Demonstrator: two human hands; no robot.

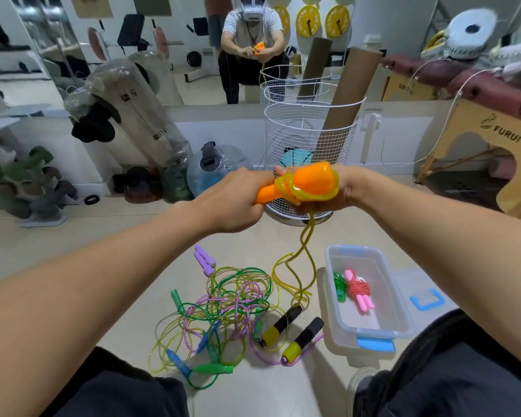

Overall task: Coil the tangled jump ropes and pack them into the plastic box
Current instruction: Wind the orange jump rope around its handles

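Both hands hold an orange-handled jump rope (310, 180) up in front of me. My right hand (340, 191) grips the handles' thick end, where yellow cord is wound round. My left hand (232, 200) grips the thin end. The rest of the yellow cord (298, 266) hangs down to the floor. Below lies a tangled pile of ropes (235, 305) with purple, green, blue and black-and-yellow handles. The clear plastic box (400, 320) stands on the floor to the right, with a coiled pink rope (358, 290) and a green rope (340, 285) inside.
The box's lid (427, 299) with blue clips lies under and beside the box. A white wire basket (310, 136) holding cardboard tubes stands behind my hands. Weights and a dumbbell rack (36, 188) sit at the left, a wooden stool (494, 152) at the right. My knees frame the bottom.
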